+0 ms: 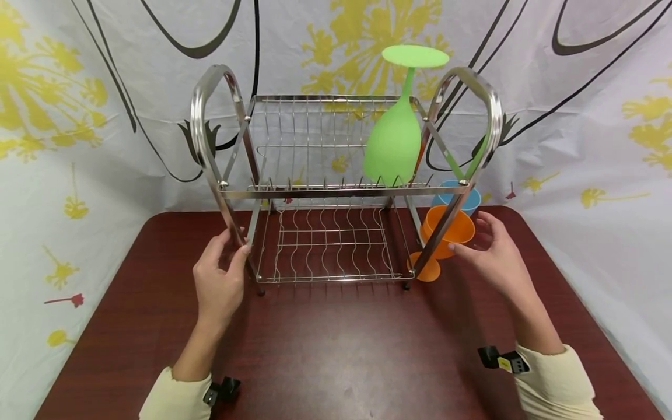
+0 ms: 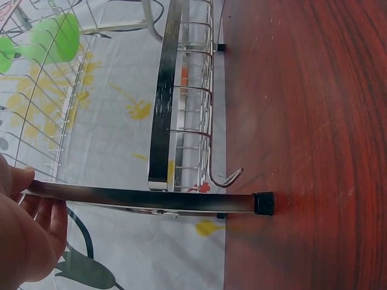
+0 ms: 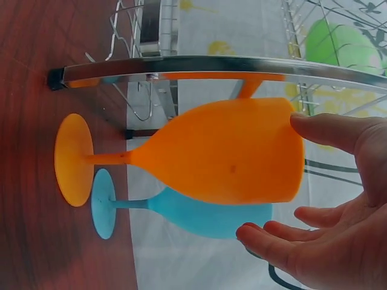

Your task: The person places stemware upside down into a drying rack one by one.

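Note:
A two-tier metal dish rack (image 1: 343,192) stands on the table. My left hand (image 1: 219,283) grips its left front leg between thumb and fingers, as the left wrist view also shows. An orange wine glass (image 3: 224,151) stands upright just right of the rack, its foot partly behind the right front leg in the head view. My right hand (image 1: 496,256) is beside that glass, thumb tip at its rim and the other fingers spread apart from it. Behind it stands a blue wine glass (image 3: 211,214). A green wine glass (image 1: 394,146) sits upside down on the upper tier, at the right.
The dark red wooden table (image 1: 336,350) extends in front of the rack and to both sides. A white patterned cloth (image 1: 315,35) hangs behind and around it. The lower tier (image 1: 333,230) has wavy wire slots. A sliver of orange-red (image 1: 422,153) shows behind the green glass.

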`<state>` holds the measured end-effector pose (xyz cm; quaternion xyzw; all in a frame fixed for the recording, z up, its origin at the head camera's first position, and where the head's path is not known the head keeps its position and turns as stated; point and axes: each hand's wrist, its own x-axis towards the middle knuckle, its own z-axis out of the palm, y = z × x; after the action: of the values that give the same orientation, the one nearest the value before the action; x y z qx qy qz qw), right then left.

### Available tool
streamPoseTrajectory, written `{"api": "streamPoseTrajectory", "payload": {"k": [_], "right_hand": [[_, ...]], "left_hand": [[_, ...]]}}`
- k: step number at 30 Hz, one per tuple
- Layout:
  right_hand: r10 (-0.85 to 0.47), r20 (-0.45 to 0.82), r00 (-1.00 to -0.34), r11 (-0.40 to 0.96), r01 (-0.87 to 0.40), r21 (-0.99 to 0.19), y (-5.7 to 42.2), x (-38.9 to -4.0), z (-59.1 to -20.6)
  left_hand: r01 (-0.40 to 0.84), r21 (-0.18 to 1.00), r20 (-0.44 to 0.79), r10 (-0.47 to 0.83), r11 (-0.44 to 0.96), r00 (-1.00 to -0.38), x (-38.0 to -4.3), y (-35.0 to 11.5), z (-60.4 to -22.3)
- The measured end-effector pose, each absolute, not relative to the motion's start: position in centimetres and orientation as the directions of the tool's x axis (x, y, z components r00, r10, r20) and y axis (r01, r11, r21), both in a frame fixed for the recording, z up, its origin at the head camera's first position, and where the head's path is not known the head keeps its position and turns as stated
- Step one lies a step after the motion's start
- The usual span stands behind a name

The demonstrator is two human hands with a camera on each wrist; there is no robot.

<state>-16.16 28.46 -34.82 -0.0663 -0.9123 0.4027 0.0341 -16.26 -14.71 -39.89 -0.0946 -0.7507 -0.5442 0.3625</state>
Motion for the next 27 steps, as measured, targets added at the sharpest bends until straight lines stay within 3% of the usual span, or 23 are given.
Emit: {"api": "streamPoseTrajectory", "payload": {"k": [27], "right_hand": [[0.073,0.002,-0.997,0.664,0.047,-0.746,28.4,-17.4,-36.4]], "left_hand": [[0.525,0.728,0.658,-0.236,0.441,-0.715,-16.2,-14.9,-40.1]]}}
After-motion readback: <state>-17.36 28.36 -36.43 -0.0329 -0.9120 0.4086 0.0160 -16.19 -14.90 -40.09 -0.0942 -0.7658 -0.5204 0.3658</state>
